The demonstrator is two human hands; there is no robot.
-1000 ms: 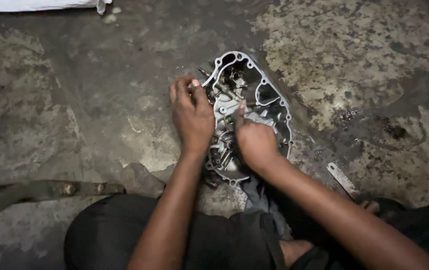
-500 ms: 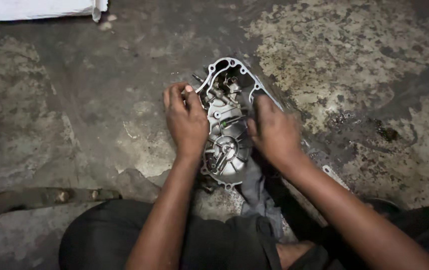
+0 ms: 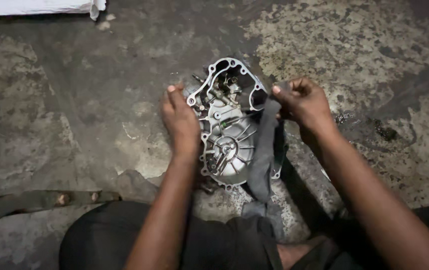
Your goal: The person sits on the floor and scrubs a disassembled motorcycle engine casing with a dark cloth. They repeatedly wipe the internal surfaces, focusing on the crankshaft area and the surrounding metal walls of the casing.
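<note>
My left hand [image 3: 182, 122] lies flat against the metal engine cover [image 3: 227, 127] (fingers loose, gripping nothing), while my right hand [image 3: 302, 102] pinches a grey rag [image 3: 264, 150].

Bare forearms, dark trousers [image 3: 124, 240], no sleeves

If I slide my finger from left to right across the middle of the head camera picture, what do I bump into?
Stained concrete floor → left hand → metal engine cover → dark grey rag → right hand → dark oily stain on the floor.
</note>
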